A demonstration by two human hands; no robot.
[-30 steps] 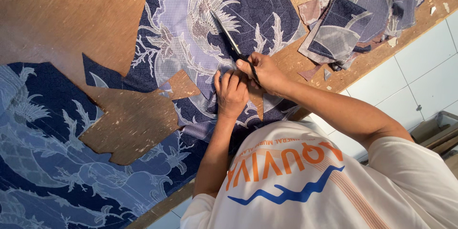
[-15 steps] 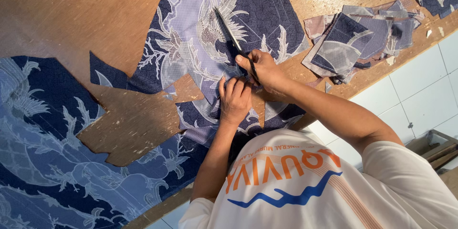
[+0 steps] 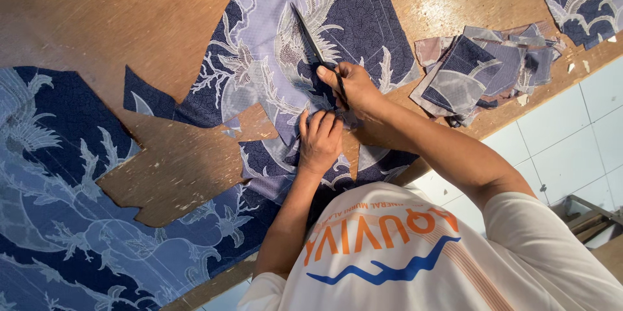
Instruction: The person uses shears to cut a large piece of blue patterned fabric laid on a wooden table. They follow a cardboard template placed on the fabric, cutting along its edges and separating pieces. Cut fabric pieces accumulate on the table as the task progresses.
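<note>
While the right hand (image 3: pixel 355 87) grips the scissors (image 3: pixel 316 48), fingers closed round the handles, blades lie across the cloth (image 3: pixel 259 58) on the counter (image 3: pixel 97 12). Left hand (image 3: pixel 319 142) presses flat on the cloth just beside the cut, fingers together, holding nothing. Judgement: keep the cloth taut and flat near the blades, follow the edge in short snips. Scrap pile (image 3: pixel 480 71) sits to the right, apart.

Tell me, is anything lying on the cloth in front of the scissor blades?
Nothing visible does. The scissors, held in the right hand, point across flat patterned fabric. The left hand presses the cloth behind them, and the pile of cut scraps sits off to the side.
</note>
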